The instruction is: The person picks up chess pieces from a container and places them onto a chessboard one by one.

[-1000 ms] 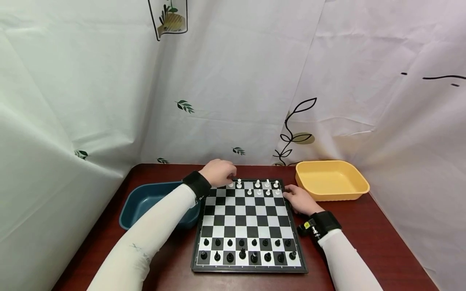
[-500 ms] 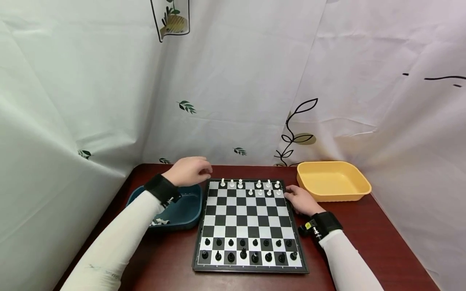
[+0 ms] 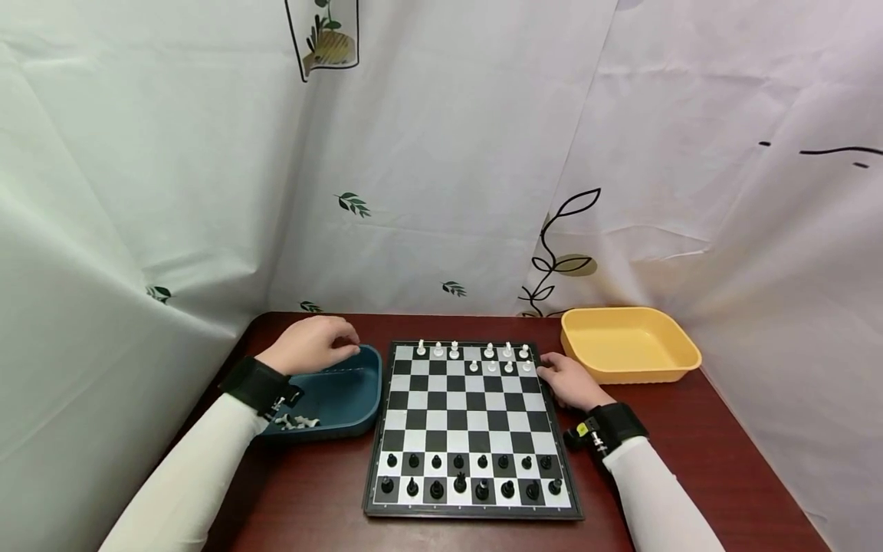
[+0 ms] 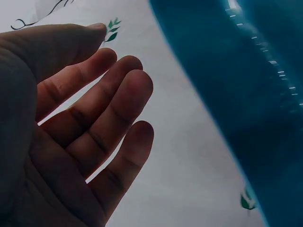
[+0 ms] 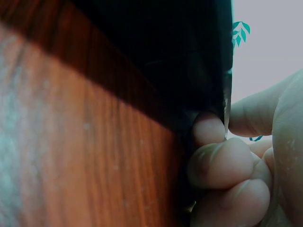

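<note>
While left hand [image 3: 313,345] hovers relaxed, empty over the blue tray [image 3: 345,399], right hand [image 3: 569,379] fingers curl against chessboard [image 3: 469,418] right edge; 16 black pieces [image 3: 469,474], 10 white pieces [image 3: 483,356].

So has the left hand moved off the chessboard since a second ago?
Yes. The left hand has drawn back leftward from the chessboard's far-left corner and now hovers over the blue bin, empty.

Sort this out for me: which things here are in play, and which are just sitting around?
In play: left hand over the blue tray; white pieces inside it; chessboard; right hand gripping the board's edge.
Lying about: yellow tray; black pieces; table.
</note>
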A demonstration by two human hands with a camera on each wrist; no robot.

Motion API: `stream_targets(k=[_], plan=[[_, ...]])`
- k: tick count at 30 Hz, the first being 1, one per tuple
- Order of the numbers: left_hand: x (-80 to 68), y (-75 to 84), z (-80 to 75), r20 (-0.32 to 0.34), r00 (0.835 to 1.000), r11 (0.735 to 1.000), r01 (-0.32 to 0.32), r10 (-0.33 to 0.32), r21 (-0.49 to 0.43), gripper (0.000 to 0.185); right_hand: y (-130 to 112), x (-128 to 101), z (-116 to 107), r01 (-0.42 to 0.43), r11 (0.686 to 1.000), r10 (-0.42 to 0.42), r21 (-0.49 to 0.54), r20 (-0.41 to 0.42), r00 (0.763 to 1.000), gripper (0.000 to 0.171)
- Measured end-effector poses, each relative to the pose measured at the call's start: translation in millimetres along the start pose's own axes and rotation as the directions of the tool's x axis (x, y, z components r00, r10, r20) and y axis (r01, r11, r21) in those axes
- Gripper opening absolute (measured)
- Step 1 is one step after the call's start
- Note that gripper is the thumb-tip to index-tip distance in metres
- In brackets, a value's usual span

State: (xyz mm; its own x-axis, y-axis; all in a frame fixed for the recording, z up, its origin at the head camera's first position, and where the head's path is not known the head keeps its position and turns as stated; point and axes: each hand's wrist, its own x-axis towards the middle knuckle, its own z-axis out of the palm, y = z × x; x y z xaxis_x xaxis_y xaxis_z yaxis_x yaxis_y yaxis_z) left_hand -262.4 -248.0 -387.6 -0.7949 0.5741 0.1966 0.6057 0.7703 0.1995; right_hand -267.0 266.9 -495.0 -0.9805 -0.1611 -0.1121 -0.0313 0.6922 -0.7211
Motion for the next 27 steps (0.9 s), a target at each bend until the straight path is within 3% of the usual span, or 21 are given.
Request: stream_targets(k=[9,16,27], plan=[[-25.9,-8.9,12.6,0.132,0.989,0.997,0.071,-0.067,-0.027,0.005,1.7,-0.2,1.7,-0.008,1.0,0.008,0.004,0.001,1.0,0.041],[-38.2,-16.4,11.5,0.219,0.971,0.994,0.1,-0.091,-0.031,0.015,0.7,0.2,1.0,-0.013,1.0,0.013,0.007,0.0,1.0,0.04],[-55.0,-17.9,6.3,0.385,0.918,0.973,0.168,-0.096,-0.158,0.017,0.5,0.6,0.6,-0.008,1.0,0.008,0.008,-0.004,1.0,0.04]])
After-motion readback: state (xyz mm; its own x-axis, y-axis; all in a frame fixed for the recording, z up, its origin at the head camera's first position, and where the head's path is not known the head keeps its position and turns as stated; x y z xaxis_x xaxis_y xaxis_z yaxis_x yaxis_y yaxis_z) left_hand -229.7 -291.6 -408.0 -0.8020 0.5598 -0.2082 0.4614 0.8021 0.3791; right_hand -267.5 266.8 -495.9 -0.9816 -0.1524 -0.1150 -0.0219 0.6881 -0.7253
